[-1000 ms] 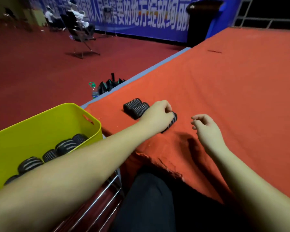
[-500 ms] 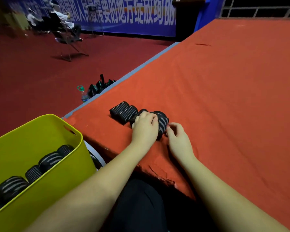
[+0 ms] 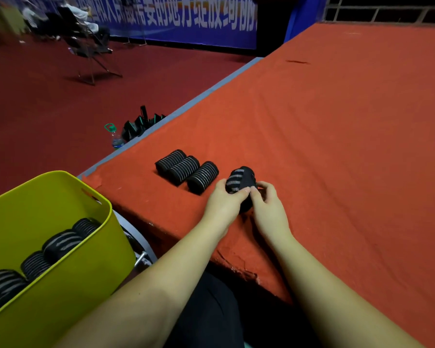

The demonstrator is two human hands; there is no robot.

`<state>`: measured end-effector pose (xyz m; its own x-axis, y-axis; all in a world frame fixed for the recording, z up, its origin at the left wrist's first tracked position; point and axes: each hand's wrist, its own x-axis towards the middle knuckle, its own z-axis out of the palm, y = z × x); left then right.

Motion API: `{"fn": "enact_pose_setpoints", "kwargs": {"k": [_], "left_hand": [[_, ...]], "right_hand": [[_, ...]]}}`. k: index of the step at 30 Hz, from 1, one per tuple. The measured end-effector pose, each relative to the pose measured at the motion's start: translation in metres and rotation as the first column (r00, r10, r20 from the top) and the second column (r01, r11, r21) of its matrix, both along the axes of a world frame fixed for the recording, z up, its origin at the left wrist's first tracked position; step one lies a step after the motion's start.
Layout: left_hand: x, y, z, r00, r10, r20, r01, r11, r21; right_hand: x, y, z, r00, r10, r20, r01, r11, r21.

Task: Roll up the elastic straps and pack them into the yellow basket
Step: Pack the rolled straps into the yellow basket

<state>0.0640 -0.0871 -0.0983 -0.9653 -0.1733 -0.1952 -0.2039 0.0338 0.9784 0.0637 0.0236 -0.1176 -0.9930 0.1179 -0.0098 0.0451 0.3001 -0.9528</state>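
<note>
Orange-red felt covers the table (image 3: 337, 146), whose grey-trimmed left edge borders a dark red floor. Near the table's near-left corner, three rolled black elastic straps with pale stripes (image 3: 186, 170) lie side by side, touching. Just to their right, a fourth black striped strap roll (image 3: 241, 183) is held between both hands at the near edge — the left hand (image 3: 224, 204) curls round its left side, thumb across the front; the right hand (image 3: 268, 204) pinches its right side with bent fingers. Off the table's left edge stands a yellow plastic basket (image 3: 60, 197) — at least five rolled straps (image 3: 60, 243) lie inside it in a row. On the floor beyond are a clear water bottle with a green cap (image 3: 114, 136) and a black folded object (image 3: 141, 123).
</note>
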Motion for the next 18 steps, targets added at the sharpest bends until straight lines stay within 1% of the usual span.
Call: {"fn": "enact_pose_setpoints", "kwargs": {"k": [3, 5, 6, 9, 11, 13, 15, 16, 18], "left_hand": [[0.006, 0.000, 0.004, 0.998, 0.034, -0.047, -0.032, 0.999, 0.039], [0.010, -0.002, 0.009, 0.998, 0.049, -0.049, -0.043, 0.992, 0.119], [0.011, -0.003, 0.011, 0.997, 0.055, -0.052, -0.047, 0.988, 0.149], [0.018, -0.012, 0.019, 0.993, 0.085, -0.078, -0.073, 0.988, 0.139], [0.026, -0.019, 0.031, 0.998, 0.047, -0.042, -0.036, 0.971, 0.235], [0.037, -0.029, 0.047, 0.998, -0.055, -0.030, 0.062, 0.934, 0.352], [0.048, -0.043, 0.062, 0.993, -0.101, -0.059, 0.116, 0.922, 0.370], [0.053, -0.051, 0.068, 0.993, -0.088, -0.080, 0.111, 0.925, 0.363], [0.060, -0.071, 0.079, 0.993, -0.015, -0.114, 0.051, 0.946, 0.319]], "right_hand": [[0.001, 0.004, 0.000, 1.000, 0.004, -0.007, -0.005, 0.989, -0.150], [0.004, 0.006, 0.004, 0.999, 0.036, -0.002, -0.035, 0.968, -0.248], [0.006, 0.007, 0.006, 0.998, 0.062, 0.010, -0.056, 0.943, -0.328], [0.012, 0.006, 0.016, 0.987, 0.160, 0.020, -0.124, 0.832, -0.540], [0.017, 0.002, 0.023, 0.979, 0.203, -0.011, -0.165, 0.761, -0.627], [0.024, -0.006, 0.032, 0.965, 0.260, -0.036, -0.227, 0.756, -0.613], [0.031, -0.018, 0.045, 0.947, 0.318, -0.057, -0.299, 0.798, -0.523], [0.033, -0.023, 0.052, 0.944, 0.324, -0.062, -0.314, 0.824, -0.471], [0.035, -0.033, 0.070, 0.947, 0.313, -0.072, -0.314, 0.855, -0.413]]}}
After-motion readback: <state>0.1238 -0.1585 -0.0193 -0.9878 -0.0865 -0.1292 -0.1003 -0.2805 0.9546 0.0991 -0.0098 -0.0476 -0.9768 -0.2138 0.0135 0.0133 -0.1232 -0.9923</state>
